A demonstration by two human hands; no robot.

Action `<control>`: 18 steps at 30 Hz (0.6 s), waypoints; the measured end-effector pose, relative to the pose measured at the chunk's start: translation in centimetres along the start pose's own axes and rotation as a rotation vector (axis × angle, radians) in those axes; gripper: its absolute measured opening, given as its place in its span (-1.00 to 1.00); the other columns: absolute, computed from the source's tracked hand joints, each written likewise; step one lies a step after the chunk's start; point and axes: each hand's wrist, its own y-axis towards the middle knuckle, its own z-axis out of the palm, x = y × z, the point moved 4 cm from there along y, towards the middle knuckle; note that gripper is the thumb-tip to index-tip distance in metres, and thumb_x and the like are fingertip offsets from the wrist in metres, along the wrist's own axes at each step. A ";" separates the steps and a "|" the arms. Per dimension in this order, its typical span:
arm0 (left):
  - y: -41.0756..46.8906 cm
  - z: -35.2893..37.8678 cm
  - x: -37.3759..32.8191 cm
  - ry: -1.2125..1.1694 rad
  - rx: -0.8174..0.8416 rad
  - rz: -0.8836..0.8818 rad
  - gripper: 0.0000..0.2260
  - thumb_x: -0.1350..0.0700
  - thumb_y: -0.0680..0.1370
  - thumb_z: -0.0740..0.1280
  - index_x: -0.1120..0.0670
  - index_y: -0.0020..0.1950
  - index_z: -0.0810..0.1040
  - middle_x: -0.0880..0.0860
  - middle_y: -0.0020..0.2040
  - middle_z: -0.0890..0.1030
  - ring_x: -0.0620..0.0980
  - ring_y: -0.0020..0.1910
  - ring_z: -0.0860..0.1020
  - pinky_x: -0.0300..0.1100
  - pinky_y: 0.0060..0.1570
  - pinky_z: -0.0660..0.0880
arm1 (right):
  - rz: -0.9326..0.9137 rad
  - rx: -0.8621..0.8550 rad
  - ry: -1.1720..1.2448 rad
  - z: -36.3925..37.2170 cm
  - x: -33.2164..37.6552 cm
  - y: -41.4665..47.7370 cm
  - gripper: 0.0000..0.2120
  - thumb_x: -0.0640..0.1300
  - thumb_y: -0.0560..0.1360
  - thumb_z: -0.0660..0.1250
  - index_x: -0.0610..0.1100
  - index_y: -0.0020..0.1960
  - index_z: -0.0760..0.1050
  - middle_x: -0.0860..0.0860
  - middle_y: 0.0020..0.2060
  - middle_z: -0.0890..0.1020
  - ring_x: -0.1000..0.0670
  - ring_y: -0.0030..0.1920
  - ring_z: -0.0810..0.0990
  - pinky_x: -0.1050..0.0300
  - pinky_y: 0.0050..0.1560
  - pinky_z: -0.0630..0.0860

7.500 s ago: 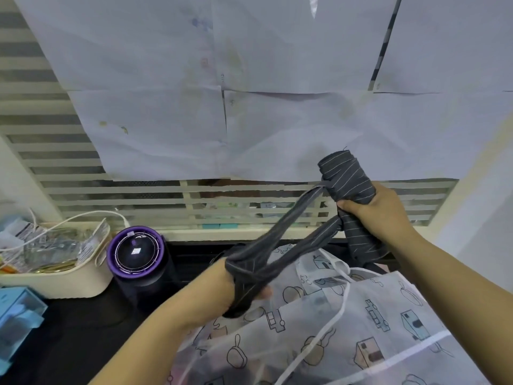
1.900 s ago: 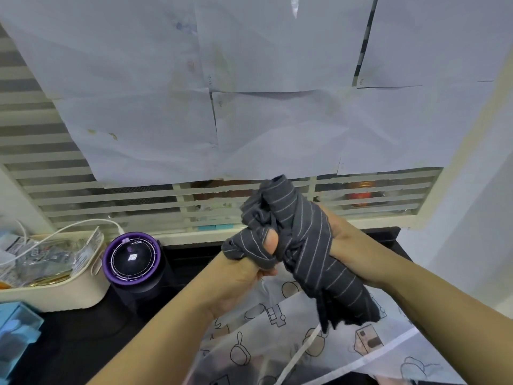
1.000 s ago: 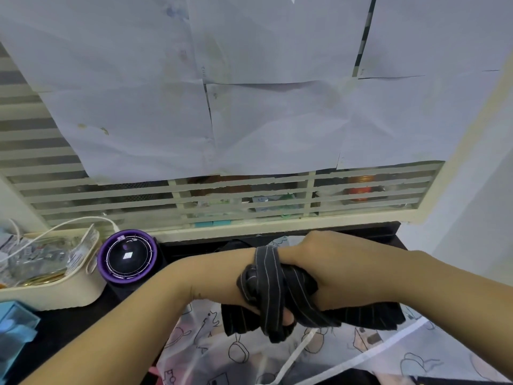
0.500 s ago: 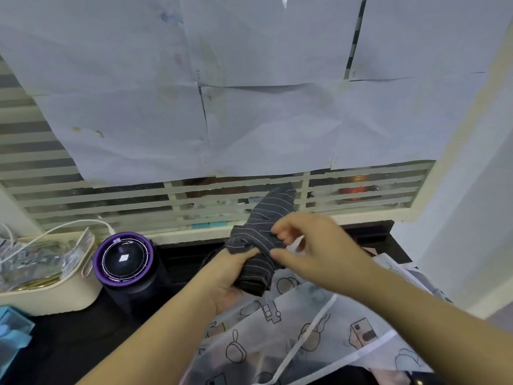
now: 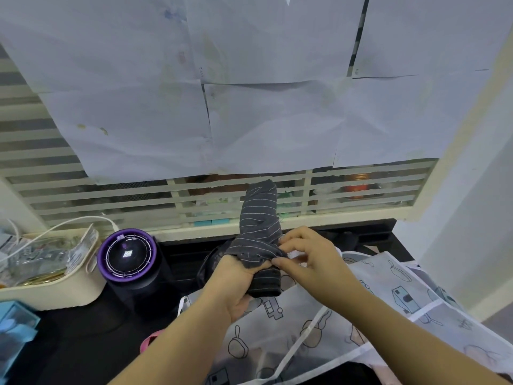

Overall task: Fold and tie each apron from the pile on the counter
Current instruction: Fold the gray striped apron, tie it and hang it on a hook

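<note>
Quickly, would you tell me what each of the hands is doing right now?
Left hand: grips the rolled striped apron.
Right hand: pinches that apron's side.

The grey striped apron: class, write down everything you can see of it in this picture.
The grey striped apron is dark grey cloth with thin pale stripes, rolled into a tight bundle that stands nearly upright, with a band of the same cloth wrapped across its middle. The left hand grips its lower part; the right hand pinches the band's edge. It is held above a white printed apron.
</note>
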 end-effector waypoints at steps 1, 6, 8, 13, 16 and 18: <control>-0.1 0.1 0.0 0.010 0.000 0.011 -0.77 0.35 0.48 0.36 0.23 0.13 0.57 0.22 -0.12 0.65 0.13 -0.21 0.62 -0.06 -0.32 0.56 | 0.032 0.024 0.009 0.0 -0.4 0.0 -0.92 -0.09 0.48 0.39 0.08 -0.16 0.55 0.23 -0.10 0.45 0.22 0.00 0.46 0.36 0.00 0.47; -0.6 0.9 -0.6 -0.072 0.073 0.042 -0.79 0.37 0.46 0.34 0.27 0.08 0.60 0.29 -0.07 0.66 0.16 -0.17 0.62 -0.01 -0.18 0.59 | 0.238 0.083 0.519 -0.6 -1.8 -0.3 -0.87 -0.24 0.59 0.20 -0.14 -0.09 0.49 -0.07 -0.12 0.61 0.03 -0.06 0.60 0.14 0.12 0.54; -1.0 1.1 -0.6 -0.033 0.135 0.001 -0.81 0.37 0.44 0.35 0.25 0.03 0.61 0.21 -0.17 0.66 0.08 -0.28 0.62 -0.12 -0.28 0.58 | 0.233 0.078 0.630 -1.3 -2.0 -0.3 -0.83 -0.28 0.61 0.14 -0.18 -0.12 0.45 -0.03 -0.24 0.57 0.07 -0.16 0.56 0.22 0.00 0.53; -1.2 1.6 0.0 -0.063 0.284 -0.079 -0.71 0.32 0.29 0.42 0.23 0.00 0.66 0.24 -0.03 0.63 0.10 -0.18 0.62 -0.04 -0.07 0.52 | 0.196 0.146 0.881 -2.4 -2.1 0.3 -0.84 -0.11 0.49 0.20 -0.20 -0.18 0.40 0.08 -0.51 0.35 0.06 -0.41 0.28 0.18 -0.20 0.33; -1.4 2.0 0.0 -0.085 0.342 -0.115 -0.75 0.29 0.27 0.41 0.21 -0.07 0.70 0.25 -0.02 0.62 0.12 -0.17 0.61 -0.03 -0.05 0.51 | 0.207 0.209 0.888 -3.6 -1.9 0.8 -0.85 -0.15 0.40 0.35 -0.20 -0.20 0.42 0.08 -0.53 0.46 0.12 -0.49 0.38 0.22 -0.26 0.36; -1.3 1.7 0.1 -0.104 0.352 -0.135 -0.65 0.26 0.21 0.47 0.23 -0.01 0.69 0.26 0.01 0.61 0.14 -0.14 0.60 0.00 0.00 0.48 | 0.193 0.327 0.737 -4.3 -1.4 0.9 -0.82 -0.21 0.40 0.46 -0.21 -0.13 0.47 -0.01 -0.33 0.65 0.07 -0.31 0.61 0.25 -0.21 0.51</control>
